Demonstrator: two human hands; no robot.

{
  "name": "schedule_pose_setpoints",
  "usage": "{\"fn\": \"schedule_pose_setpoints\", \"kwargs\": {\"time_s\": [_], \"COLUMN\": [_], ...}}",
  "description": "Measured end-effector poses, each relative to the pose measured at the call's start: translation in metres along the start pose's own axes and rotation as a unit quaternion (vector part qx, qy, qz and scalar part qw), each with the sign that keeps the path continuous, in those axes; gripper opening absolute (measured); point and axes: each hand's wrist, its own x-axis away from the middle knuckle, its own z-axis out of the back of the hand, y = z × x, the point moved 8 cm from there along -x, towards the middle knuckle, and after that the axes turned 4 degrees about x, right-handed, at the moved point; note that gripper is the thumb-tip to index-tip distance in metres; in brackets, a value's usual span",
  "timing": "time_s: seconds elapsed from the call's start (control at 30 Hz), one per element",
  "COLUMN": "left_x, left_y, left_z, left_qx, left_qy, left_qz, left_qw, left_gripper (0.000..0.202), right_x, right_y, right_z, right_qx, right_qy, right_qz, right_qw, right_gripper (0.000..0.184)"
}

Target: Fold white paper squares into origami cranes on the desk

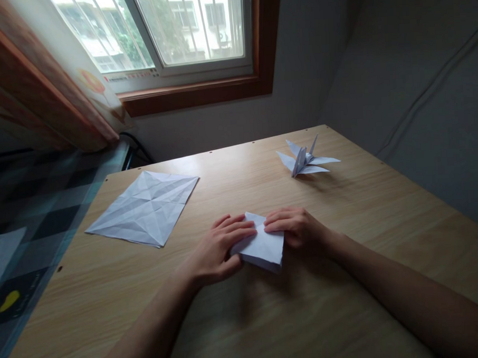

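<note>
A small white folded paper (261,247) lies near the middle of the wooden table, its layers parting a little along the near edge. My left hand (222,248) holds its left side, fingers stretched over the top and thumb at the near left edge. On the right side, my right hand (294,226) grips the same paper with bent fingers on top; its thumb is hidden. Beyond my right hand stands a folded paper crane (303,159) with pointed wings spread. A creased, opened-out paper sheet (149,206) lies flat to the left.
The wooden table (231,174) has its far edge by the wall below a window (200,27). A checked cloth (45,203) covers a surface at left, with a sheet of paper (4,252) on it. A curtain (48,76) hangs at upper left.
</note>
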Motion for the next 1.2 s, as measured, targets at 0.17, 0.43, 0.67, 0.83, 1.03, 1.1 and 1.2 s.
{"fn": "schedule_pose_setpoints", "kwargs": {"time_s": [0.17,0.43,0.67,0.83,1.03,1.1,1.2], "left_x": [-0.001,-0.002,0.0,0.0,0.003,0.004,0.006], "left_y": [-0.002,-0.01,-0.015,-0.015,-0.017,-0.019,-0.024], "left_z": [-0.004,-0.02,-0.02,-0.018,-0.015,-0.013,-0.008], "left_qx": [-0.057,-0.197,-0.256,-0.255,-0.266,-0.277,-0.301], "left_qy": [-0.01,-0.039,-0.074,-0.076,-0.055,-0.039,0.005], "left_qz": [0.015,0.073,0.114,0.122,0.115,0.118,0.133], "left_qw": [0.998,0.977,0.957,0.956,0.956,0.953,0.944], "left_gripper": [0.032,0.059,0.084,0.09,0.084,0.082,0.079], "right_x": [0.001,0.0,0.013,0.022,0.028,0.029,0.03], "right_y": [-0.01,-0.024,-0.023,-0.013,0.016,0.029,0.045], "right_z": [-0.001,-0.032,-0.046,-0.037,-0.024,-0.018,-0.009], "right_qx": [0.024,0.187,0.202,0.214,0.213,0.213,0.219], "right_qy": [-0.088,-0.138,-0.232,-0.243,-0.254,-0.255,-0.25], "right_qz": [0.033,-0.066,-0.141,-0.169,-0.197,-0.206,-0.219], "right_qw": [0.995,0.97,0.941,0.931,0.923,0.92,0.917], "right_gripper": [0.028,0.067,0.09,0.106,0.121,0.12,0.106]}}
